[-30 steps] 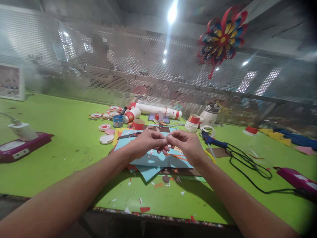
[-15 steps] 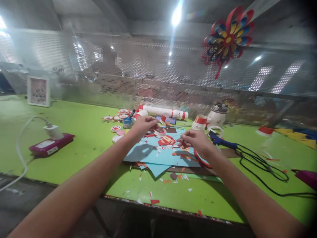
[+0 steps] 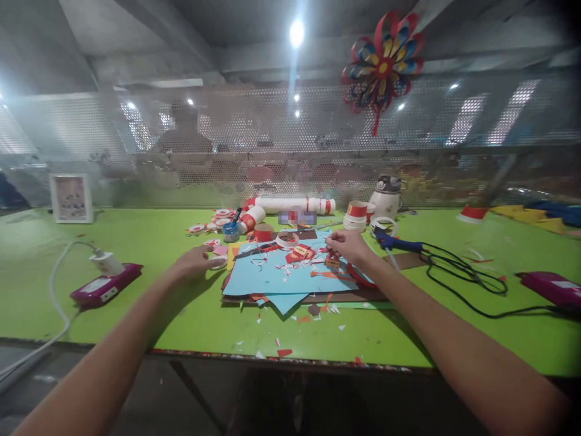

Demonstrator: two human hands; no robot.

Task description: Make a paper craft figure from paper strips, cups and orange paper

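Observation:
My left hand point(image 3: 194, 264) is beside the left edge of the blue paper, fingers and thumb apart. Its fingertips reach a small stack of round paper discs point(image 3: 219, 262); whether they touch is unclear. Over the paper's right side, my right hand point(image 3: 348, 247) has its fingers pinched together. Anything between those fingertips is too small to make out. Just under them lies a small yellow-and-red paper piece point(image 3: 333, 263). A red-and-yellow paper piece point(image 3: 300, 253) rests among white scraps on the blue paper point(image 3: 258, 280). Behind it is a white tape roll point(image 3: 287, 241), with scissors point(image 3: 254, 250) to the left.
A blue glue gun point(image 3: 399, 243) with a coiled black cord lies right. Behind stand a blue jar point(image 3: 230, 231), a long white tube point(image 3: 285, 204), stacked paper rings point(image 3: 356, 217) and a bottle point(image 3: 385, 197). A purple power strip point(image 3: 106, 286) sits left. Scraps litter the front edge.
My left hand has moved left from above the blue paper to the discs. My right hand stays over the paper's right side, still pinched. The camera view has shifted.

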